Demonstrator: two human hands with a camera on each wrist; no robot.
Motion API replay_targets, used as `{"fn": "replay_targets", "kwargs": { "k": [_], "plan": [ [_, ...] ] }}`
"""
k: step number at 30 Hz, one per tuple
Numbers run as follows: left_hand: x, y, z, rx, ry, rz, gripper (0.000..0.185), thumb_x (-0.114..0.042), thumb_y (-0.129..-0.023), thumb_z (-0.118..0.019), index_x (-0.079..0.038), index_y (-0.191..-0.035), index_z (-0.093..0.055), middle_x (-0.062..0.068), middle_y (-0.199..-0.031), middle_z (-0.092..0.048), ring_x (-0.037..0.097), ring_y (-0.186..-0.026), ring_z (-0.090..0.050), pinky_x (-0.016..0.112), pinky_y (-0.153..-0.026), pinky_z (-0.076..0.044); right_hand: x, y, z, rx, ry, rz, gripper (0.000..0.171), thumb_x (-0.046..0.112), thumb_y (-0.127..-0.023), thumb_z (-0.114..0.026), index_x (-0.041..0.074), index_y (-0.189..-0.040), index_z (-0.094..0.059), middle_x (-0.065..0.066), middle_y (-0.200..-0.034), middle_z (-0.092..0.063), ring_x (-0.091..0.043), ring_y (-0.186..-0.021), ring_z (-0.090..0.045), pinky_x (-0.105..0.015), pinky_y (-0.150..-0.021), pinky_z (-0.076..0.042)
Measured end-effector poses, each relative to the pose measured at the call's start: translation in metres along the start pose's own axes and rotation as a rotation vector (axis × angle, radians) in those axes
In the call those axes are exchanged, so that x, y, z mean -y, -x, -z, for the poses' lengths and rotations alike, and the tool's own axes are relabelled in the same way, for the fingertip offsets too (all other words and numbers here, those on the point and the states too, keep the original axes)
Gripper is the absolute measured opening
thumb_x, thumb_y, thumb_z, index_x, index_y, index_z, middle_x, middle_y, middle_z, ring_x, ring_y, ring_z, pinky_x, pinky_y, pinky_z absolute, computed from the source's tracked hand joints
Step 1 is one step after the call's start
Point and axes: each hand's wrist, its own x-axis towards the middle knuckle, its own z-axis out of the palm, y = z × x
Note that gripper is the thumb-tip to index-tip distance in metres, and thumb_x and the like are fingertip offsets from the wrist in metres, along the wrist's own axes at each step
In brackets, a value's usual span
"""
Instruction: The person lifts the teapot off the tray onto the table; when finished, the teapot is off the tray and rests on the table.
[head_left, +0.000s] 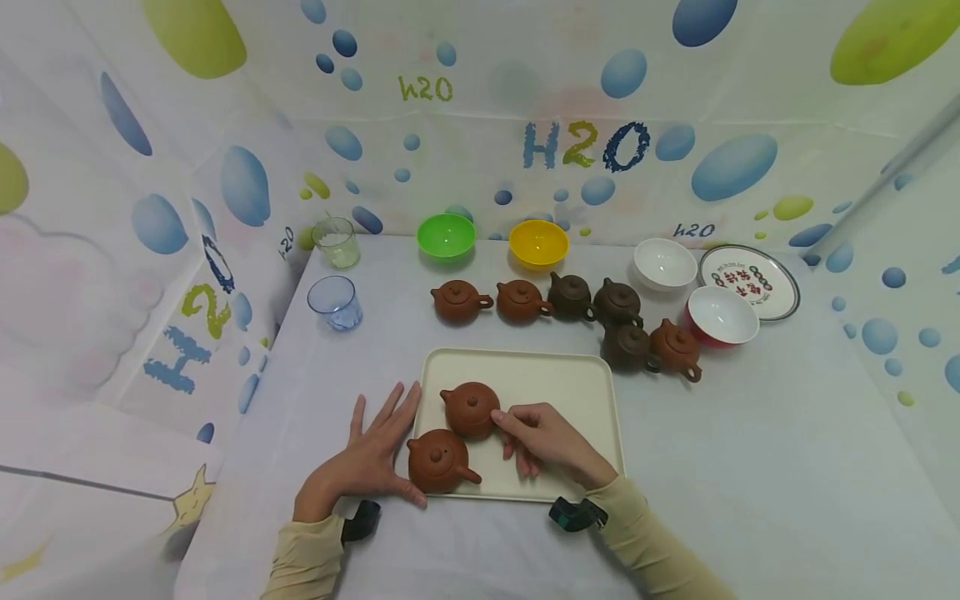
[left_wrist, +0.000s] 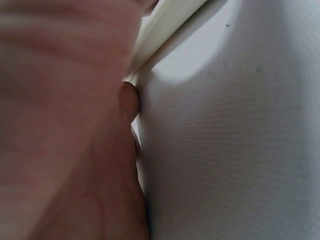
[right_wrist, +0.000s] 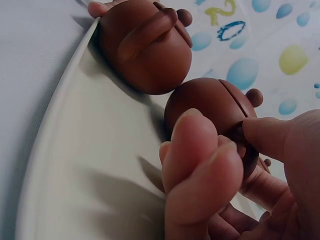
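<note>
Two reddish-brown clay teapots stand on the left part of a cream tray [head_left: 555, 392]. With thumb and fingers, my right hand [head_left: 551, 437] pinches the handle of the farther teapot [head_left: 471, 408]; the right wrist view shows the thumb against the handle's top, the rest of the handle mostly hidden by fingers. The nearer teapot [head_left: 437, 462] touches or almost touches it, its handle [right_wrist: 147, 35] free. My left hand [head_left: 371, 458] lies with spread, straight fingers along the tray's left edge, beside the nearer teapot. In the left wrist view its palm [left_wrist: 65, 150] fills much of the frame.
Behind the tray stand several brown and dark teapots [head_left: 459, 302]. Farther back are a green bowl [head_left: 446, 237], a yellow bowl [head_left: 538, 244], white bowls [head_left: 665, 264] and a patterned plate [head_left: 750, 282]. Two glasses [head_left: 335, 302] stand at back left.
</note>
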Motion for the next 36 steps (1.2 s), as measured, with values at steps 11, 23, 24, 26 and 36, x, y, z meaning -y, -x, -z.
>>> {"fn": "replay_targets", "kwargs": {
  "k": [11,23,24,26,36],
  "plan": [
    [-0.001,0.0,-0.001,-0.004,0.02,0.004,0.158,-0.057,-0.056,-0.103,-0.008,-0.173,-0.008,0.016,-0.182,-0.006,0.04,-0.169,0.001,0.073,-0.123,0.023,-0.003,-0.001,0.001,0.01,0.004,0.011,0.055,0.046,-0.11,-0.058,-0.003,-0.09,-0.068,-0.005,-0.072,-0.07,-0.008,-0.043,-0.057,-0.023,-0.047,-0.049],
    [0.006,0.0,-0.005,-0.055,0.051,-0.073,0.157,-0.06,-0.056,-0.101,-0.01,-0.173,-0.009,0.019,-0.181,-0.009,0.037,-0.17,0.003,0.074,-0.122,0.024,-0.005,-0.003,-0.005,-0.009,-0.074,0.061,0.054,0.043,-0.111,-0.057,-0.007,-0.091,-0.067,-0.003,-0.067,-0.068,-0.01,-0.045,-0.057,-0.022,-0.047,-0.049],
    [0.006,0.0,-0.005,-0.056,0.056,-0.074,0.157,-0.061,-0.056,-0.101,-0.011,-0.174,-0.009,0.018,-0.182,-0.009,0.036,-0.17,0.003,0.073,-0.122,0.024,-0.005,-0.004,-0.006,-0.005,-0.092,0.071,0.054,0.042,-0.112,-0.057,-0.008,-0.093,-0.067,-0.003,-0.067,-0.069,-0.01,-0.046,-0.057,-0.022,-0.049,-0.05],
    [0.008,0.0,-0.005,-0.062,0.056,-0.084,0.157,-0.063,-0.057,-0.1,-0.012,-0.174,-0.009,0.018,-0.182,-0.009,0.036,-0.17,0.003,0.074,-0.121,0.025,-0.005,-0.004,-0.009,0.008,-0.128,0.089,0.054,0.041,-0.112,-0.056,-0.01,-0.098,-0.068,-0.003,-0.071,-0.07,-0.01,-0.049,-0.059,-0.022,-0.052,-0.052],
    [0.016,-0.001,-0.012,-0.088,0.041,-0.111,0.157,-0.07,-0.058,-0.097,-0.014,-0.174,-0.007,0.016,-0.182,-0.009,0.021,-0.171,0.009,0.068,-0.123,0.026,-0.004,-0.003,-0.013,-0.045,-0.201,0.125,0.051,0.037,-0.112,-0.057,-0.009,-0.089,-0.058,-0.005,-0.084,-0.074,-0.013,-0.063,-0.068,-0.024,-0.068,-0.059]
  ]
}}
